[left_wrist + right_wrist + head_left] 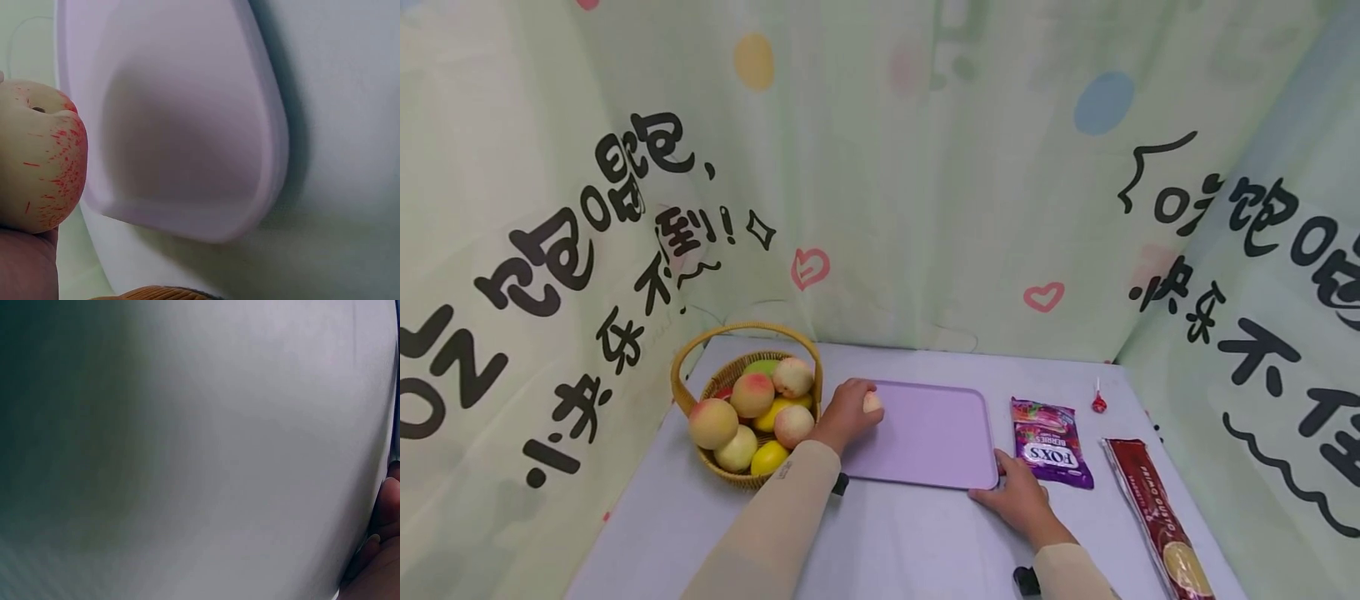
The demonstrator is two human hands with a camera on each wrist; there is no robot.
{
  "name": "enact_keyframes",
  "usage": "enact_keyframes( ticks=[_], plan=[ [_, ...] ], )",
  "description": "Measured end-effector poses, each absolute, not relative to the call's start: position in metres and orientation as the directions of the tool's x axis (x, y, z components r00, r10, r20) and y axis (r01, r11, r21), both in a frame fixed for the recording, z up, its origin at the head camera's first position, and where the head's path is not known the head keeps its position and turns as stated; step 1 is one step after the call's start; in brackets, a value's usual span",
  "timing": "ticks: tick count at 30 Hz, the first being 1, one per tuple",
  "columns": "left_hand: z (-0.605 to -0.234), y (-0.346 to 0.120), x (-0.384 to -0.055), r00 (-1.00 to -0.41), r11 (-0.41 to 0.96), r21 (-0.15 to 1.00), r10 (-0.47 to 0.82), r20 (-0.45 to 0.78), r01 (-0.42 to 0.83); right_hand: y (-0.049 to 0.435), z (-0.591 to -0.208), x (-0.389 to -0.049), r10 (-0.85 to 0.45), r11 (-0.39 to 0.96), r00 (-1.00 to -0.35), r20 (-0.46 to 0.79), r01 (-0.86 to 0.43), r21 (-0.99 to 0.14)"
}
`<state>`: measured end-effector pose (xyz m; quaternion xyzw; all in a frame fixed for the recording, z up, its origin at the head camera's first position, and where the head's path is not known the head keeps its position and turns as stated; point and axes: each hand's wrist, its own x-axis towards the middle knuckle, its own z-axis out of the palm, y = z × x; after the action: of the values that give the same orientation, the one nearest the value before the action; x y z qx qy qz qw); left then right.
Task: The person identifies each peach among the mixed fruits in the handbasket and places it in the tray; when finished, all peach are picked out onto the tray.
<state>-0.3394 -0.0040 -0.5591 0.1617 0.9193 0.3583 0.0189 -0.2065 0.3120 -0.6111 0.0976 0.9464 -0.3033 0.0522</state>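
Observation:
My left hand (847,415) grips a pale peach (872,402) above the left end of a lilac tray (928,437). In the left wrist view the peach's red-speckled side faces the camera, beside the tray's rounded end. My right hand (1019,502) holds the tray's near right corner, thumb along the front edge and fingers at the right side. Only some fingertips (389,497) show at the edge of the right wrist view. Just left of my left hand stands a wicker basket (681,392) of peaches, lemons and other fruit.
Right of the tray lies a purple Fox's berries candy bag (1051,442). Beyond it are a small red lollipop (1099,403) and a long dark red spaghetti packet (1157,517). A printed curtain (910,208) closes off the back and sides of the white table (895,542).

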Motion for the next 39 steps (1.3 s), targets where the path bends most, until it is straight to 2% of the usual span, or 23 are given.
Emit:
enact_keyframes(
  ticks=[16,39],
  plan=[
    [-0.572,-0.002,-0.347,-0.946,0.727,0.623,0.318,0.066,0.288,0.311,-0.612,-0.205,0.161,0.792,-0.974,-0.16,0.224,-0.568],
    [-0.579,0.003,-0.358,-0.965,0.772,0.599,0.263,0.004,0.213,0.31,-0.612,-0.205,0.171,0.797,-0.974,-0.148,0.225,-0.56]
  ],
)
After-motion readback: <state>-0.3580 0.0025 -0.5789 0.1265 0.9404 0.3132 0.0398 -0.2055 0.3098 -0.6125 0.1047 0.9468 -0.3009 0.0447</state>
